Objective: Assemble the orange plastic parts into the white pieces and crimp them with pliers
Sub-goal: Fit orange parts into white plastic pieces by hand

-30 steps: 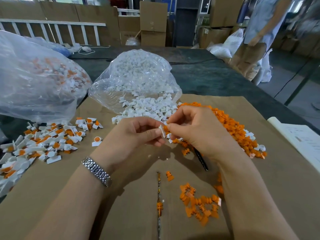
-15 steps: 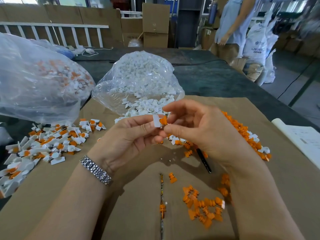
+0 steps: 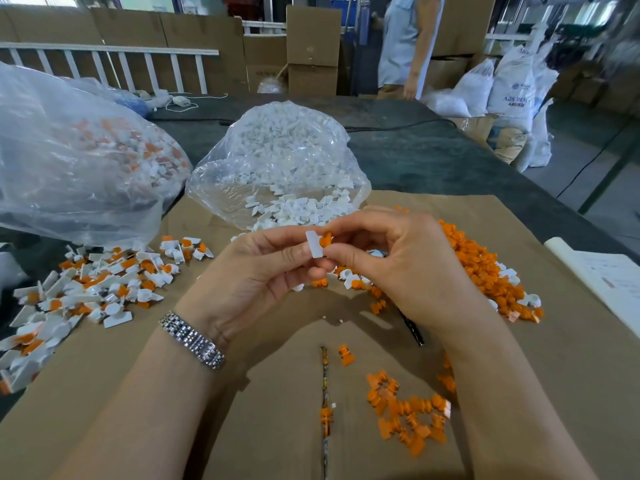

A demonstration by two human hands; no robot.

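Above the cardboard sheet [image 3: 554, 375], head view: left hand [image 3: 256, 271] and right hand [image 3: 398, 265] meet mid-frame. Left thumb and fingertips pinch a white piece [image 3: 314, 244], held upright. Right thumb and forefinger pinch an orange part [image 3: 325, 238] touching the white piece's upper right edge; can't tell whether it's seated. Other right fingers loosely curled.

Metal watch band [image 3: 192, 341] on left wrist.

On the sheet: assembled white-and-orange pile [image 3: 100, 285] to the left, loose orange parts pile [image 3: 485, 271] to the right behind the right hand, smaller orange cluster [image 3: 408, 414] near the right forearm. Dark slim tool [image 3: 412, 330] pokes out from under the right wrist; type unclear.

Clear bag of white pieces [image 3: 277, 161] lies open just behind the hands, contents spilling onto the sheet. Second clear bag [image 3: 79, 161] with mixed white and orange pieces sits far left.

Background: cardboard boxes [image 3: 313, 50], a person [image 3: 405, 43] standing, white sacks [image 3: 512, 88] on the floor.
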